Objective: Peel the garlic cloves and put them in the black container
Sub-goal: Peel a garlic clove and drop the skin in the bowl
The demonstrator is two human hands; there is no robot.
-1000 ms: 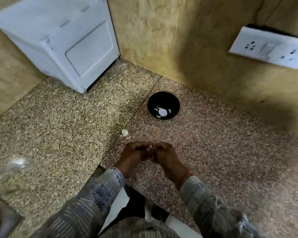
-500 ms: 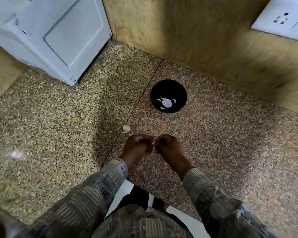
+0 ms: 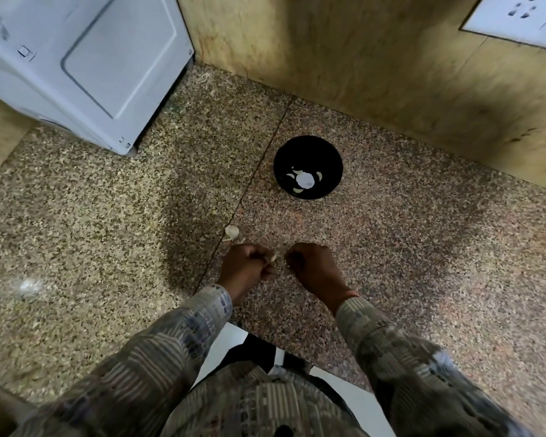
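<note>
In the head view, the person is leaning over a speckled brown-and-beige granite counter (image 3: 423, 247), with both forearms in grey patterned sleeves (image 3: 177, 339) reaching forward from the bottom edge.

The left hand (image 3: 248, 263) is curling its fingers into a loose fist and is pinching a small pale garlic clove (image 3: 270, 257) at the fingertips, so that only the clove's tip is showing on the side facing the other hand. The right hand (image 3: 312, 266) is hovering just beside it, apart by a narrow gap, with its fingers also curled inward. A tiny pale speck is showing at its fingertips, but whether the right hand is gripping anything cannot be told.

The round black container (image 3: 308, 149) is sitting on the counter beyond the hands, well apart from them and near the tan wall (image 3: 344, 58). Several peeled cloves (image 3: 319, 176) are lying on its bottom around a bright white round patch (image 3: 305, 180).

A loose pale piece of garlic (image 3: 232, 231) is lying on the counter just beyond the left hand, beside the dark seam (image 3: 259, 165) running across the stone.

A white boxy appliance (image 3: 76, 58) is standing in the far left corner, and a white socket panel (image 3: 517, 14) is showing on the wall at the upper right.
</note>
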